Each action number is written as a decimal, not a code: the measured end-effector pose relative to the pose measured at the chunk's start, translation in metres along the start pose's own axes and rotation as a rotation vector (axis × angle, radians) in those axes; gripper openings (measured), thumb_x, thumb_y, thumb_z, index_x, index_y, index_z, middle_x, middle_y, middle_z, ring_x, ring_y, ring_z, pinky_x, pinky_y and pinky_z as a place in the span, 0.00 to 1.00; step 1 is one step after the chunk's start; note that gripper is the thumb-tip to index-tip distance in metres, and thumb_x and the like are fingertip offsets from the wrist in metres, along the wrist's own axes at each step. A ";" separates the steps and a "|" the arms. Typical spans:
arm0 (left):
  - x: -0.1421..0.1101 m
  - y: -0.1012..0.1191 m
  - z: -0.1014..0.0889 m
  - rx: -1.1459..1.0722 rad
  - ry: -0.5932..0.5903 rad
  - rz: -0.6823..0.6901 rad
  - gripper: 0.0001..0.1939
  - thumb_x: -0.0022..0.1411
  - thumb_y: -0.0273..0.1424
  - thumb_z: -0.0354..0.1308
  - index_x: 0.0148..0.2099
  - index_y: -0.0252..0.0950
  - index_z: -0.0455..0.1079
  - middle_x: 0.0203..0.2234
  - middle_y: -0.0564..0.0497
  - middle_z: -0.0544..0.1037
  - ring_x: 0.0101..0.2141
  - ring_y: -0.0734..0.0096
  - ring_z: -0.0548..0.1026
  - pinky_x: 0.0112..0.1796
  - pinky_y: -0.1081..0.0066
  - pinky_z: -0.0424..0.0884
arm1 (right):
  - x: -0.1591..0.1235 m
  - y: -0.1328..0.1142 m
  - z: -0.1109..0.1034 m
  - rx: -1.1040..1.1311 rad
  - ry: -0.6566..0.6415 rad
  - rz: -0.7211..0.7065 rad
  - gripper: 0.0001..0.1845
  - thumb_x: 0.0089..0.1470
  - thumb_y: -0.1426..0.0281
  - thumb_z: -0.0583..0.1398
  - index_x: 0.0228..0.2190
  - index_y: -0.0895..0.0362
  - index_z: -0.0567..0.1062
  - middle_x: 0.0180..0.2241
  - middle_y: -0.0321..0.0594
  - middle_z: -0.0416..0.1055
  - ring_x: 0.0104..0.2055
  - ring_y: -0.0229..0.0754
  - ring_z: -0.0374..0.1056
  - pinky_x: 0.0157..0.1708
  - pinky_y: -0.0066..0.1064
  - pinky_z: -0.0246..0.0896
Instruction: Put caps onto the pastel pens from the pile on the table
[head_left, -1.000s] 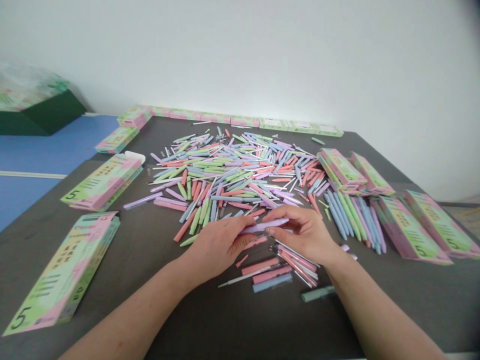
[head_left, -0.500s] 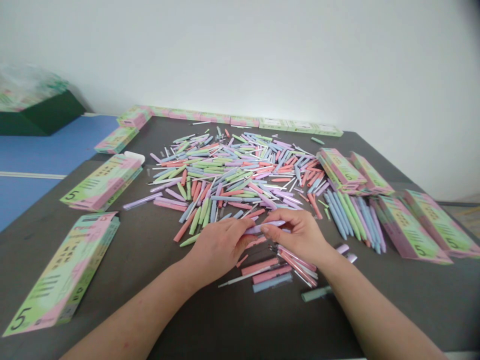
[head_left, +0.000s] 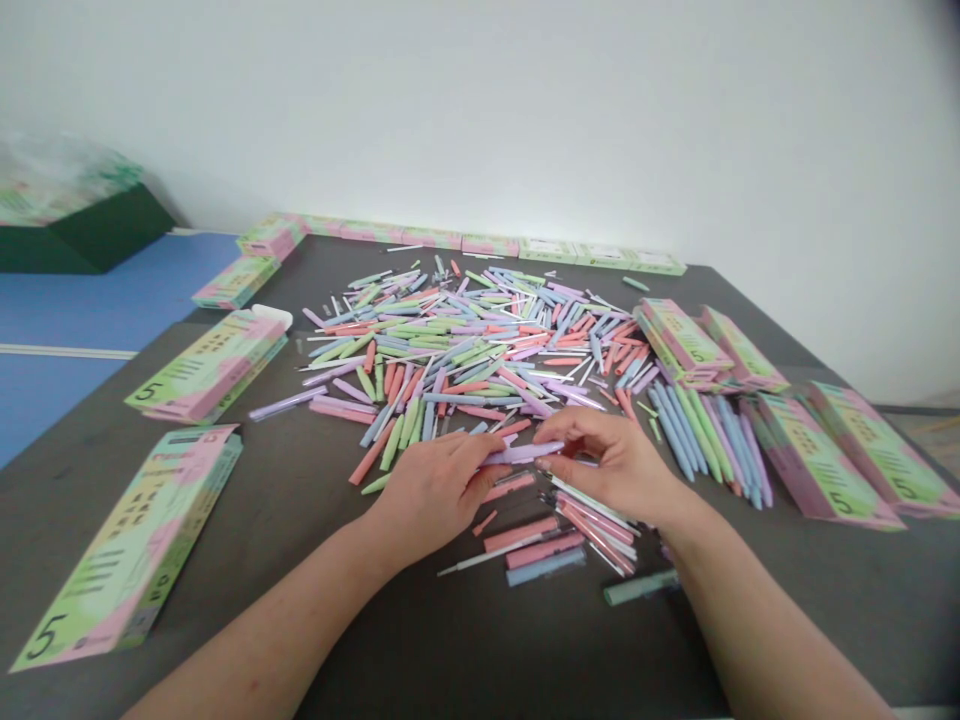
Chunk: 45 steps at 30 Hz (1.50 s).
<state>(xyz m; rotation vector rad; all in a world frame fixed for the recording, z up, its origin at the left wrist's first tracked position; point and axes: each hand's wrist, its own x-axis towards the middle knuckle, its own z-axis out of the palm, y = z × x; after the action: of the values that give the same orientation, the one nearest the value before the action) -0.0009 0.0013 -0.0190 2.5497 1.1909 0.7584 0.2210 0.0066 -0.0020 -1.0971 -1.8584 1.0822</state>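
Between my two hands is a purple pen barrel [head_left: 523, 454], lying almost level above the dark table. My left hand [head_left: 442, 490] pinches its left end, and my right hand [head_left: 600, 458] has thumb and fingers at its right end. Under my hands lie pink pen parts [head_left: 534, 548], white refills [head_left: 495, 554] and a blue barrel [head_left: 545, 567]. A grey-green barrel [head_left: 640, 587] rests beside my right wrist. Just beyond my fingers spreads a big heap of pastel pen parts [head_left: 450, 340].
Printed boxes [head_left: 124, 545] stand along the left side, with more boxes [head_left: 814, 450] on the right. A row of boxes [head_left: 487, 244] lines the back edge by the wall. Sorted barrels [head_left: 705, 430] lie at right. A dark green bin [head_left: 82, 235] with plastic wrap sits far left.
My right hand has shifted slightly right along the purple barrel. My left hand stays nearly in place, still pinching it.
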 end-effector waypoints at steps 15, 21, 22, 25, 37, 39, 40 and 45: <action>-0.001 0.003 -0.001 -0.039 -0.068 -0.132 0.15 0.63 0.30 0.57 0.52 0.38 0.64 0.38 0.51 0.81 0.38 0.61 0.80 0.36 0.67 0.72 | 0.000 0.003 -0.002 -0.047 -0.053 0.026 0.13 0.53 0.64 0.63 0.39 0.57 0.75 0.31 0.38 0.75 0.30 0.37 0.68 0.28 0.26 0.59; 0.001 0.001 0.000 -0.033 -0.072 -0.151 0.15 0.64 0.32 0.56 0.52 0.39 0.64 0.38 0.51 0.81 0.39 0.60 0.80 0.36 0.66 0.72 | -0.001 0.007 -0.003 -0.116 0.042 -0.015 0.08 0.52 0.68 0.64 0.36 0.57 0.76 0.31 0.37 0.74 0.30 0.36 0.67 0.29 0.26 0.60; 0.001 0.001 0.001 -0.037 -0.069 -0.147 0.14 0.64 0.31 0.56 0.52 0.39 0.64 0.39 0.51 0.81 0.39 0.61 0.80 0.37 0.66 0.72 | 0.000 0.007 -0.002 -0.124 0.046 -0.003 0.08 0.53 0.66 0.63 0.34 0.58 0.77 0.28 0.37 0.73 0.28 0.36 0.66 0.27 0.26 0.59; 0.001 0.001 0.002 -0.040 -0.065 -0.120 0.15 0.64 0.30 0.56 0.52 0.38 0.64 0.39 0.50 0.81 0.40 0.61 0.80 0.38 0.66 0.72 | 0.002 0.005 0.001 -0.175 -0.013 0.021 0.15 0.58 0.63 0.59 0.25 0.60 0.75 0.21 0.36 0.69 0.23 0.34 0.61 0.23 0.26 0.54; 0.001 0.002 -0.001 -0.025 -0.089 -0.141 0.13 0.64 0.30 0.56 0.50 0.38 0.65 0.39 0.49 0.81 0.39 0.61 0.80 0.37 0.67 0.72 | 0.001 0.007 -0.002 -0.137 -0.004 -0.045 0.09 0.54 0.68 0.62 0.38 0.57 0.77 0.33 0.40 0.75 0.33 0.39 0.69 0.32 0.28 0.63; 0.000 0.002 0.001 -0.031 -0.076 -0.119 0.13 0.64 0.29 0.56 0.51 0.38 0.65 0.39 0.49 0.81 0.39 0.61 0.80 0.38 0.67 0.72 | 0.001 0.006 0.000 -0.168 -0.012 -0.018 0.10 0.56 0.65 0.61 0.32 0.59 0.78 0.27 0.38 0.74 0.28 0.37 0.67 0.28 0.27 0.59; 0.000 0.002 0.001 -0.034 -0.068 -0.103 0.14 0.64 0.29 0.56 0.51 0.37 0.65 0.39 0.49 0.81 0.39 0.62 0.80 0.38 0.67 0.73 | 0.002 0.005 0.001 -0.183 -0.032 -0.005 0.13 0.57 0.64 0.59 0.28 0.60 0.77 0.24 0.38 0.72 0.26 0.36 0.65 0.25 0.26 0.57; 0.001 0.001 0.002 -0.017 -0.063 -0.095 0.14 0.63 0.29 0.56 0.52 0.38 0.65 0.39 0.49 0.81 0.39 0.62 0.80 0.38 0.67 0.73 | 0.003 0.002 0.000 -0.201 -0.118 0.011 0.19 0.60 0.61 0.56 0.24 0.60 0.76 0.21 0.38 0.73 0.24 0.36 0.66 0.24 0.26 0.56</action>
<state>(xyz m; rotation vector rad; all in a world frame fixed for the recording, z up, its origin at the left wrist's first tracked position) 0.0015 0.0014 -0.0203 2.4645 1.2690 0.6599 0.2211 0.0100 -0.0036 -1.1791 -2.0930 1.0011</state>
